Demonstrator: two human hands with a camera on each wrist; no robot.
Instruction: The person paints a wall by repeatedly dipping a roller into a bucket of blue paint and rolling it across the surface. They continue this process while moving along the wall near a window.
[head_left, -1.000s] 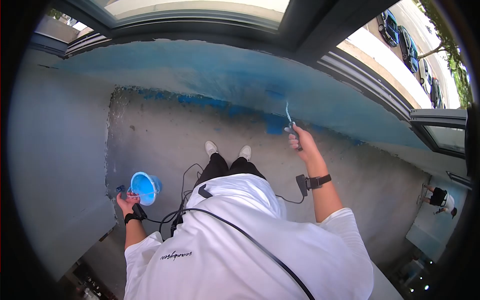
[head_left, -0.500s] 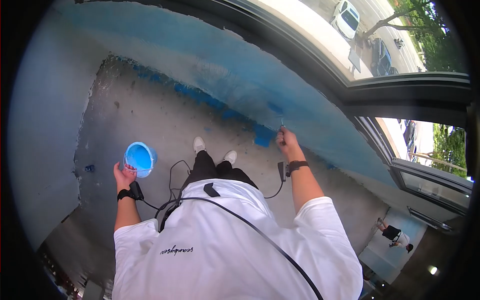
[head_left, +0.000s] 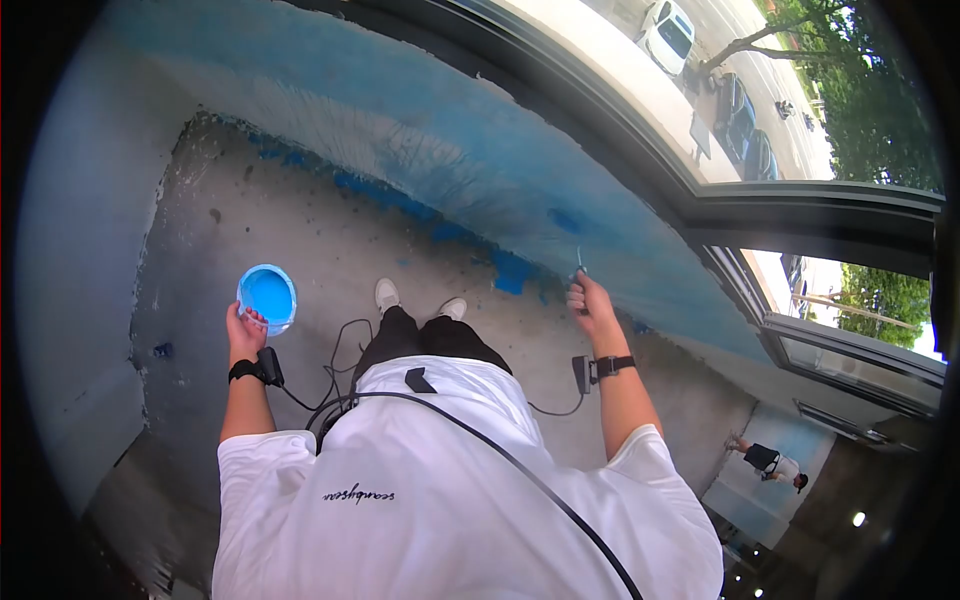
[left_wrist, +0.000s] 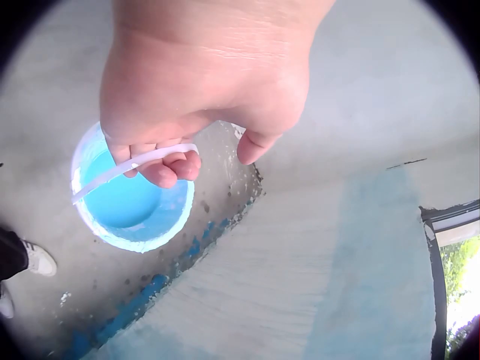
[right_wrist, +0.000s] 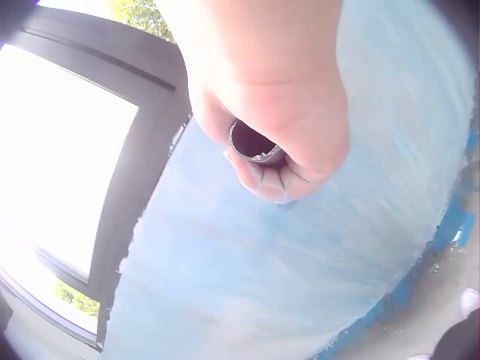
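Observation:
The left hand [head_left: 247, 330] [left_wrist: 202, 82] holds a bucket by its white handle [left_wrist: 139, 162], fingers curled round it. Light blue paint [left_wrist: 124, 191] lies inside the bucket [head_left: 285, 322]. The right hand [head_left: 592, 303] [right_wrist: 274, 112] grips a dark, hollow-ended tool handle [right_wrist: 259, 146]. In the head view, the tool's thin light shaft [head_left: 579, 256] points toward the blue-painted wall [head_left: 500, 170]. Its far end is too small to make out, so whether it touches the wall cannot be told.
Windows [head_left: 850, 350] run above the painted wall. Blue paint patches [head_left: 512, 271] mark the floor along its base. Black cables [head_left: 480, 425] cross the white shirt and hang beside the legs. Another person [head_left: 768, 460] is at the far right. A small dark object [head_left: 162, 350] lies at the left.
The head view has turned, showing more of the street outside. The bucket has tipped so its opening faces the camera more directly. Both hands keep their hold.

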